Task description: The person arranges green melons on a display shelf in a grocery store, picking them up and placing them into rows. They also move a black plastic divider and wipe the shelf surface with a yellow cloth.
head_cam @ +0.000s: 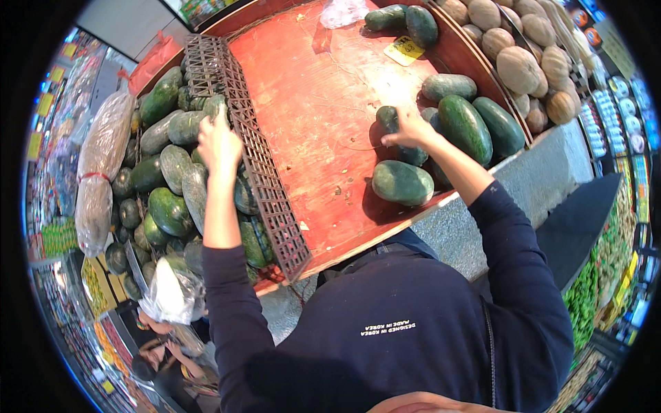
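Observation:
My left hand [219,142] is over the pile on the left, its fingers against a small green gourd [214,105] beside a brown plastic lattice panel [261,180]. How firmly they grip it is hidden. On the right, my right hand [413,129] has its thumb and fingers around the end of a small dark green gourd [387,118]. Close to that hand lie a pale-ended green gourd [403,183], a large glossy one [465,129] and several others. Both hands work above a red wooden display bin [304,103].
Beyond lie two green gourds [422,26], a yellow price card [404,50] and a clear plastic bag [343,13]. Tan pumpkins [518,69] fill the neighbouring bin. A wrapped bundle [95,170] and a bagged white vegetable [171,289] flank the left pile. Another person [165,366] is at lower left.

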`<state>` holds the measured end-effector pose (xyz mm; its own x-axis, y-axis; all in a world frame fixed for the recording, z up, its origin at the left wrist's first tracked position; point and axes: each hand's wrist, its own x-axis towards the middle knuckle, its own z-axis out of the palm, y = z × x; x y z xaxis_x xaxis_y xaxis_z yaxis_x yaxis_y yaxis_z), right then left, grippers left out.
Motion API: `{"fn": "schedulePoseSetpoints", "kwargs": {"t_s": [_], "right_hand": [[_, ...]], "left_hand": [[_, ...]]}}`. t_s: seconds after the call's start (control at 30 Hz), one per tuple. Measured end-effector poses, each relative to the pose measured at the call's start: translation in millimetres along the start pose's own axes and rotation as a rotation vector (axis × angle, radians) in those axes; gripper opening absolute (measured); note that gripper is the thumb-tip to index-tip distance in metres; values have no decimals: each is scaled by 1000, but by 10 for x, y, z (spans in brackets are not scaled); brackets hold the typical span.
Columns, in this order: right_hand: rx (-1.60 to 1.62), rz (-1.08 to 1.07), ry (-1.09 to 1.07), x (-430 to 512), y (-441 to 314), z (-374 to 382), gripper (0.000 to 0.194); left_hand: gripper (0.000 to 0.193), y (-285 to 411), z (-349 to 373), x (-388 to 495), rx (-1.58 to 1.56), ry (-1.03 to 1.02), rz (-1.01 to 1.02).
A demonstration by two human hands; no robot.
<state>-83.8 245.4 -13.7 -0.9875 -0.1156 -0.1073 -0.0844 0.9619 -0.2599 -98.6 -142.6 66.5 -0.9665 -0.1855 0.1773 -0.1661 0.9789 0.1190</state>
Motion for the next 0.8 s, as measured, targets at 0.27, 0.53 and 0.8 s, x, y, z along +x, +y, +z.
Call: {"fn": "schedulePoseSetpoints", "kwargs": {"t_s": [0.27,0.53,0.8], "right_hand": [[876,-19,-319,323,434,76,123],[725,-210,-782,340,-445,608,93],[1126,-645,-619,-431,-621,-277,79]], "left_hand": [[103,1799,908,-1327,-1419,-762,-571],[61,1756,1550,-1432,-1754,-542,-1203],[50,979,12,-1696,-1942,-24,-544]]}}
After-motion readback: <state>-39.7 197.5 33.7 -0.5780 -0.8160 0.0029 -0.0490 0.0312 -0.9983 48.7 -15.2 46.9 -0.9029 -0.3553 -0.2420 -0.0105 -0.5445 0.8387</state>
